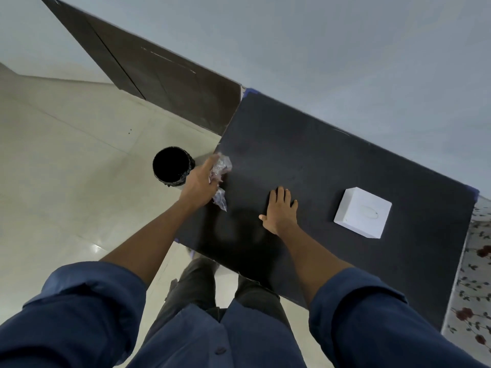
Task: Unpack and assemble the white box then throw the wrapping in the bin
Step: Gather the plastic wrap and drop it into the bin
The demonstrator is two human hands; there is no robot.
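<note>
1. Head view, tilted: a person in rolled blue sleeves (pixel 87 296) and dark trousers stands at the near edge of a black table (pixel 332 166).
2. Left hand (pixel 200 185) reaches out over the table's left edge and grasps the wrapping (pixel 222 173), a crumpled wad of clear plastic. Its index finger points forward, and the other fingers curl round the plastic.
3. Part of the wrapping sticks out above the fingers, and a loose tail hangs below the hand, over the table top.
4. Right hand (pixel 281 211) lies flat on the table, palm down, fingers spread, thumb out to the left. It holds nothing.
5. White box (pixel 362 212) sits on the table to the right of the right hand, well apart from it and near the table's right end. It looks closed and assembled, with a faint oval mark on its top face. Neither hand touches it.
6. Bin (pixel 172 167), a round black container with a dark liner, stands on the pale tiled floor (pixel 66 168) just beside the table's left edge. Its mouth is open and dark inside. In this view the left hand and wrapping are just right of the rim, not over the opening.
7. Dark brown panel (pixel 164 75) runs along the wall beyond the bin.
8. Flowered cloth (pixel 475 274) shows past the table's right end.
</note>
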